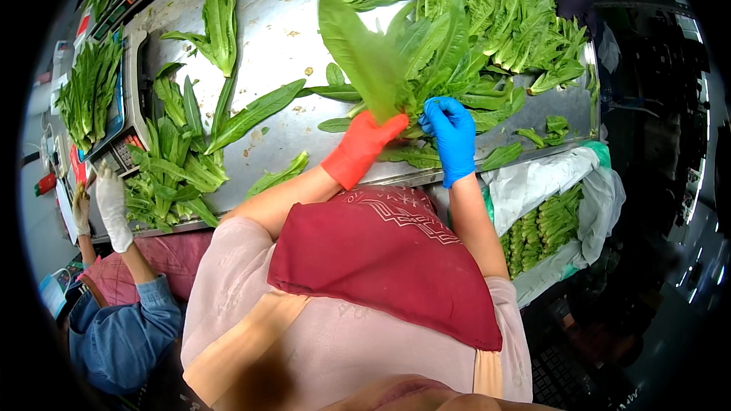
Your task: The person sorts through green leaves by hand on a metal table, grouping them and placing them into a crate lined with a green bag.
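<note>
My left hand (365, 145), in a red glove, grips the base of a leafy green vegetable head (365, 63); its broad upper leaves are motion-blurred. Just right of it, my right hand (451, 131), in a blue glove, has its fingertips bent together at the leaf bases; whether they pinch a leaf is hidden. Loose long leaves (420, 155) lie on the metal table beneath and around both hands. A large pile of the same leafy heads (491, 11) fills the table's far right. A single head (220, 28) lies further left, with a long loose leaf (257, 114) nearer me.
Leaf scraps (165, 182) are heaped at the table's left, beside a scale (134, 97) bearing a leafy bundle (91, 91). A co-worker's white-gloved hand (112, 205) is near it. A lined container (537, 177) with packed heads (537, 228) stands at my right below the table edge.
</note>
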`<state>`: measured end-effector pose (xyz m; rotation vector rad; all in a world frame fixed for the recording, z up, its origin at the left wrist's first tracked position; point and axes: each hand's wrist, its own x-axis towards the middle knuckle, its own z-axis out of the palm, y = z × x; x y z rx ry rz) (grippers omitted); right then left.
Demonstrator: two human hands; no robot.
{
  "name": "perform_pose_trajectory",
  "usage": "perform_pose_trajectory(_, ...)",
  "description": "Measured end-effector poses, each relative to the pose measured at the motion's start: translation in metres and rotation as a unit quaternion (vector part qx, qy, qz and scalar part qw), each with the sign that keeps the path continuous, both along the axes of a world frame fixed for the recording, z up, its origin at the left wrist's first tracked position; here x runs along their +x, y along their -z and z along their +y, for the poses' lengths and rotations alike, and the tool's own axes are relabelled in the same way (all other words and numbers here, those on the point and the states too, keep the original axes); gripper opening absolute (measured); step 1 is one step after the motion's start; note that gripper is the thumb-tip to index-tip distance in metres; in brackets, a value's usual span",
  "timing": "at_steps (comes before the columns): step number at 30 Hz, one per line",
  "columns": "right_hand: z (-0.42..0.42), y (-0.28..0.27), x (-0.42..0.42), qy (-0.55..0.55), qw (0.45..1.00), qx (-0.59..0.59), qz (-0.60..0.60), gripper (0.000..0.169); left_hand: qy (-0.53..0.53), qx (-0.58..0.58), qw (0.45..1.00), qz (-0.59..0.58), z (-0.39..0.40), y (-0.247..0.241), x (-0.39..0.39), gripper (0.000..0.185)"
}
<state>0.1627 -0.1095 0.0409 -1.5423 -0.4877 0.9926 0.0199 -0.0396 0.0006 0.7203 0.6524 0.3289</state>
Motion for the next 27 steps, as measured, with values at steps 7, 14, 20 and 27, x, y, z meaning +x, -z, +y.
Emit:
perform_pose_trajectory(7,-0.003,0.001,-0.011,0.016,0.997,0.062,-0.033,0.006,-0.109,-0.196,0.966,-0.131,0.002,-0.013,0.002,0.039)
perform_pose_trajectory(14,-0.005,0.000,-0.009,-0.007,1.000,0.021,-0.004,0.007,-0.062,0.001,0.998,-0.011,0.001,-0.001,0.006,0.036)
perform_pose_trajectory(20,-0.012,-0.002,0.005,-0.151,0.959,-0.022,-0.238,0.007,-0.077,0.057,0.992,0.079,0.008,0.003,0.003,0.038)
perform_pose_trajectory(27,-0.012,-0.025,0.026,-0.040,0.987,-0.006,-0.156,0.019,-0.093,0.002,0.996,-0.003,0.016,0.003,-0.006,0.031)
